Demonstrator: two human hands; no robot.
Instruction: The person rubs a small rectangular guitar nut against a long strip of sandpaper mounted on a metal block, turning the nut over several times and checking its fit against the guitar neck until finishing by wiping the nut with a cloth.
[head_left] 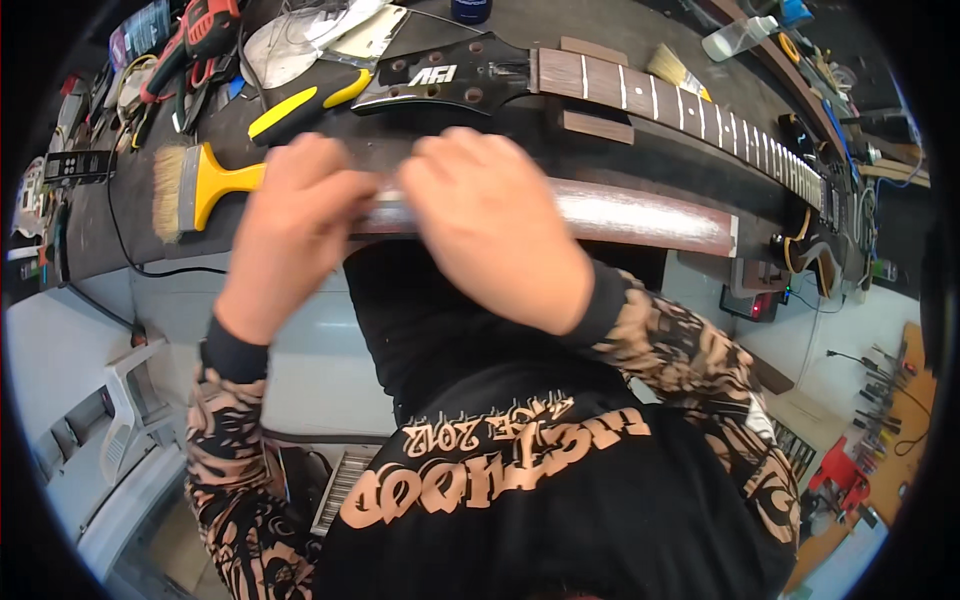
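A long reddish-brown board (pixel 650 215) with a glossy, light-reflecting top lies along the front edge of the workbench. Over its left end, my left hand (pixel 300 210) is closed with curled fingers. My right hand (pixel 495 220) lies across the board just beside it, its fingers also curled. The two hands almost meet, and what they pinch between them is hidden and slightly blurred. Behind them rests an electric guitar, its black headstock (pixel 440 78) toward the left and its fretted neck (pixel 680 105) running to the right.
Left of my hands is a wide brush (pixel 215 190) with a yellow handle. A yellow-and-black tool (pixel 310 105) lies behind them. Wooden blocks (pixel 598 126) sit beside the neck. A smaller brush (pixel 680 72), a clear bottle (pixel 738 38) and a red-and-black power tool (pixel 205 30) are farther back.
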